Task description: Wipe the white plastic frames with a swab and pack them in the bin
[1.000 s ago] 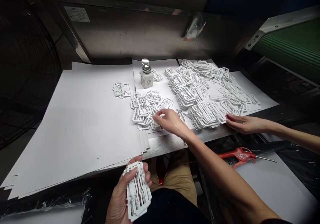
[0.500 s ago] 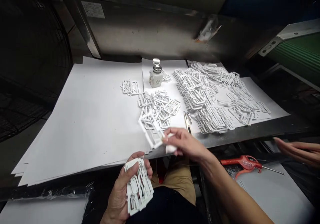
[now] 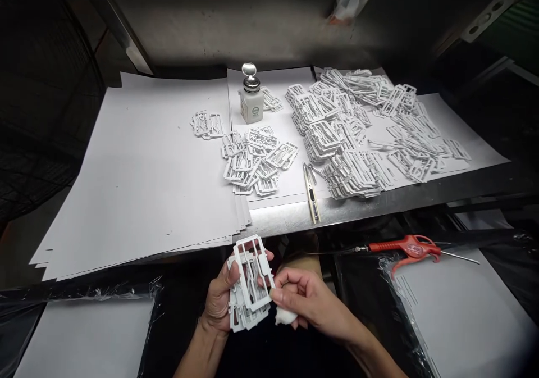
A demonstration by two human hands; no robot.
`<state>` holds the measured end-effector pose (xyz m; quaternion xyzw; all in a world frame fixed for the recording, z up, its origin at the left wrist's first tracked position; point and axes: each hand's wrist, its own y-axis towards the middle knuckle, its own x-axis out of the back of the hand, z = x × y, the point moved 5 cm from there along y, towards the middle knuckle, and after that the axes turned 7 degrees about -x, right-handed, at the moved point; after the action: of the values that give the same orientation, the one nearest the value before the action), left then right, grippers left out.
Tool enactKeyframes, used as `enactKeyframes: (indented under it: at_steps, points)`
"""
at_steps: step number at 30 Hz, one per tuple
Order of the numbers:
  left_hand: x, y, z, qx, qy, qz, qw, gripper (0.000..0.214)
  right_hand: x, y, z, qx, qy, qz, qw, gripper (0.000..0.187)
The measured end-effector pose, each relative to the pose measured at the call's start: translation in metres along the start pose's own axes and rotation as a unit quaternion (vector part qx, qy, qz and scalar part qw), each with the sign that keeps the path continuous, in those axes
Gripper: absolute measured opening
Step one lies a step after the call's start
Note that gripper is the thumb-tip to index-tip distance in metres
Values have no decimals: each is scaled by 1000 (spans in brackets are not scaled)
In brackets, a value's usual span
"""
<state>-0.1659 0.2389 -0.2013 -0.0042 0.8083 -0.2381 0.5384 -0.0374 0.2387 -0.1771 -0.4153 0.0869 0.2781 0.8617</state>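
My left hand [image 3: 219, 299] is closed around a stack of white plastic frames [image 3: 238, 320], thumb on the near face. In front of that stack, my right hand [image 3: 309, 299] pinches one white plastic frame [image 3: 254, 274] by its lower right corner. A wad of white cloth or tissue [image 3: 285, 315] is also tucked in the right hand's fingers. On the table beyond the hands lies a loose heap of similar frames [image 3: 256, 159], with a smaller cluster [image 3: 206, 124] to its left.
A white pump bottle [image 3: 251, 100] stands behind the heap. Dense piles of frames [image 3: 324, 136] cover the table's right side. A cutter knife [image 3: 311, 192] and tweezers [image 3: 312, 174] lie near the metal edge. A red air blow gun [image 3: 415, 247] rests at the right, below table level.
My right hand has brought its single frame down from above the table to the stack. My left hand has risen slightly. Another person's hand at the right has left view; the camera has tilted down.
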Motion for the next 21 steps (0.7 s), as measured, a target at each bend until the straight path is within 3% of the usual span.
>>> enactKeyframes:
  at_steps: [7,11,14,17,21]
  points:
    - [2,-4,1,16,13,24,999,36,35,-13,24,81,-17,-118,989,28]
    - [5,-5,2,21,23,17,999,34,37,-16,51,148,-63,-163,973,25]
    - [5,-6,5,25,31,-6,999,31,22,-13,73,237,-179,-190,936,20]
    - [6,-6,7,21,38,-34,998,28,-5,-3,87,328,-314,-153,878,17]
    - [5,-7,6,-2,52,-42,998,19,-19,10,92,342,-430,-134,825,18]
